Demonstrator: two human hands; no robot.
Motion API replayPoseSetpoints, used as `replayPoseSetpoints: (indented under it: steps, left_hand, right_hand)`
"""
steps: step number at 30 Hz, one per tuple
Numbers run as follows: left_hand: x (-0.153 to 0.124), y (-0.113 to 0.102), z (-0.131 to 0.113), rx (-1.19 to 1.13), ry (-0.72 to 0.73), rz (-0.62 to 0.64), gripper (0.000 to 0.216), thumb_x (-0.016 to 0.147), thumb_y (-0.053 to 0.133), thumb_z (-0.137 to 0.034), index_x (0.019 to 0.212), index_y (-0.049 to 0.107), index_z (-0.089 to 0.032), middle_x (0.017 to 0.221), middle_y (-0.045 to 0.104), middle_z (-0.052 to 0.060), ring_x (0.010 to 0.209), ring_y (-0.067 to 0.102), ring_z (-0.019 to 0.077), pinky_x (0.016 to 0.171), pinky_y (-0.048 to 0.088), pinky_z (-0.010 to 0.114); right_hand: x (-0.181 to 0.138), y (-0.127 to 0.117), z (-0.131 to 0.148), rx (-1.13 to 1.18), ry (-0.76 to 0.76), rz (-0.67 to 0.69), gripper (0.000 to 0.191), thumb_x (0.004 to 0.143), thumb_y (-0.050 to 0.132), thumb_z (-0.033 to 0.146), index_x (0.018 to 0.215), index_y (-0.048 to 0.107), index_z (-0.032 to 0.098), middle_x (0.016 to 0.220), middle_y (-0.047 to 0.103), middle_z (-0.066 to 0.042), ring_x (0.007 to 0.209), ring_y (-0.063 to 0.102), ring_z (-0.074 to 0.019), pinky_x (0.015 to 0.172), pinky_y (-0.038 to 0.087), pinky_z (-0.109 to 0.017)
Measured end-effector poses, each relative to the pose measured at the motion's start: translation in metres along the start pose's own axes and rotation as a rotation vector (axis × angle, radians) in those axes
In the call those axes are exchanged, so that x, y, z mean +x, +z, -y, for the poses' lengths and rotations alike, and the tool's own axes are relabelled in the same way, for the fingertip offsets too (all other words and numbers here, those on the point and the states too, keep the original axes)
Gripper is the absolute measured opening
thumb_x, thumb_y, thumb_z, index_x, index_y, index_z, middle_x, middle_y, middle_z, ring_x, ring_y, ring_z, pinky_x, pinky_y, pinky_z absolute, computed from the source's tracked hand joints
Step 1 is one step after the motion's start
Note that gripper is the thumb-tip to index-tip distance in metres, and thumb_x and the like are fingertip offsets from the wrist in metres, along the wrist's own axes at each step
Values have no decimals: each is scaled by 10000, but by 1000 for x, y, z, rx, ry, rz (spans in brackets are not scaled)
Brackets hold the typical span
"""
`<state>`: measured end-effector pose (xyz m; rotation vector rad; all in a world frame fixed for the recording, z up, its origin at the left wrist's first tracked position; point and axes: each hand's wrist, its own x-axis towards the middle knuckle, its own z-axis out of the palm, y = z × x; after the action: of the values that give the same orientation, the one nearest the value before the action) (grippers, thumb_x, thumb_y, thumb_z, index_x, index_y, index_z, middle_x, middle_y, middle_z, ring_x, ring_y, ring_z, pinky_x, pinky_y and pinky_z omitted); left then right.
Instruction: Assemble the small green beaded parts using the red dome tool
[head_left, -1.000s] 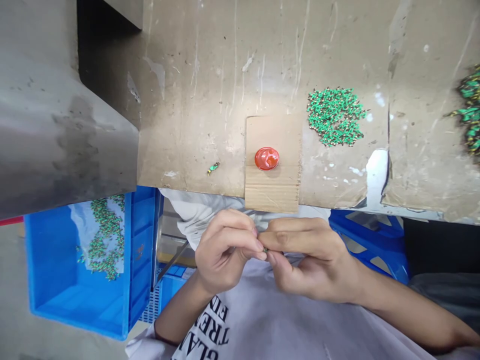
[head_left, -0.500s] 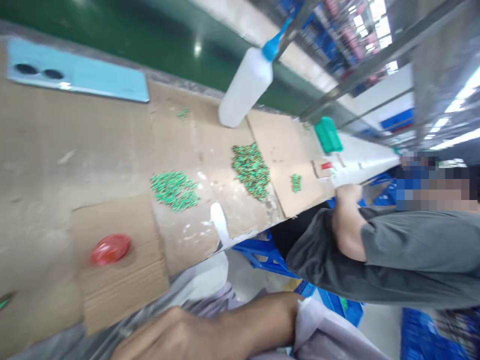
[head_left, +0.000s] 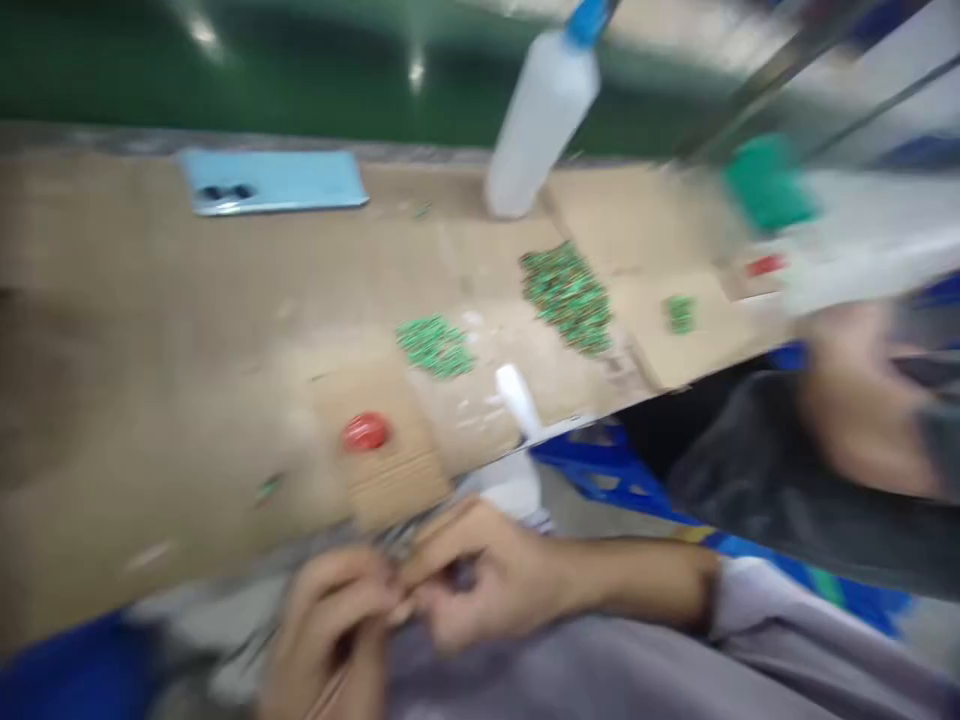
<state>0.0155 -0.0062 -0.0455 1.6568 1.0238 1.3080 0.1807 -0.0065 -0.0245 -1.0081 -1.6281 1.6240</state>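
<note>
The picture is smeared by head motion. My left hand [head_left: 330, 630] and my right hand [head_left: 487, 580] meet fingertip to fingertip below the table's near edge, both pinched together on something too small and blurred to name. Just above them on the cardboard-covered table [head_left: 150, 400] sits a red blob [head_left: 365, 432] on a small cardboard piece [head_left: 382, 450]. A pile of small green parts [head_left: 435, 346] lies beyond it, and one loose green part [head_left: 266, 489] lies to the left.
A larger green pile [head_left: 567, 293] and a small one [head_left: 679, 313] lie further right. A white squeeze bottle [head_left: 540, 115] and a light-blue phone [head_left: 271, 180] rest at the back. Another person's arm [head_left: 862, 410] in a grey sleeve is at the right. Blue crates [head_left: 600, 470] stand below.
The view has swung back left and down from the neighbouring person, bringing both my hands into view again, still pinched together at the table's edge.
</note>
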Motion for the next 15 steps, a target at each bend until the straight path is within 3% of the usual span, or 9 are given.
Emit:
replayPoseSetpoints:
  steps: [3, 6, 9, 15]
  left_hand:
    - [-10, -25, -15, 42, -14, 27, 117, 1013, 728, -185, 897, 734, -204, 882, 688, 21, 763, 699, 143, 679, 592, 241]
    - [-16, -25, -14, 5, -43, 21, 46, 1002, 777, -225, 997, 746, -191, 944, 700, 31, 831, 712, 150, 749, 607, 259]
    - [-17, -22, -15, -36, -26, 4, 105, 994, 800, -263, 1064, 762, -195, 963, 714, 33, 830, 721, 149, 742, 618, 263]
    - [-11, -22, -22, -107, 25, 6, 134, 989, 803, -277, 915, 761, -173, 899, 674, 15, 772, 702, 124, 672, 614, 239]
  right_hand:
    - [-3, -4, 8, 163, -24, -106, 126, 835, 629, 86, 776, 738, 112, 668, 505, 51, 591, 428, -74, 534, 362, -185]
    - [-2, -11, 16, 196, -10, 3, 164, 869, 586, 78, 780, 716, 120, 673, 543, 39, 613, 461, -85, 571, 392, -204]
    - [-1, -13, 25, 172, 32, 71, 170, 891, 579, 89, 758, 667, 147, 671, 594, 29, 624, 515, -96, 602, 440, -213]
    - [-2, -21, 32, 104, -22, 154, 145, 929, 606, 86, 902, 734, 148, 710, 641, 24, 636, 552, -97, 624, 493, -198]
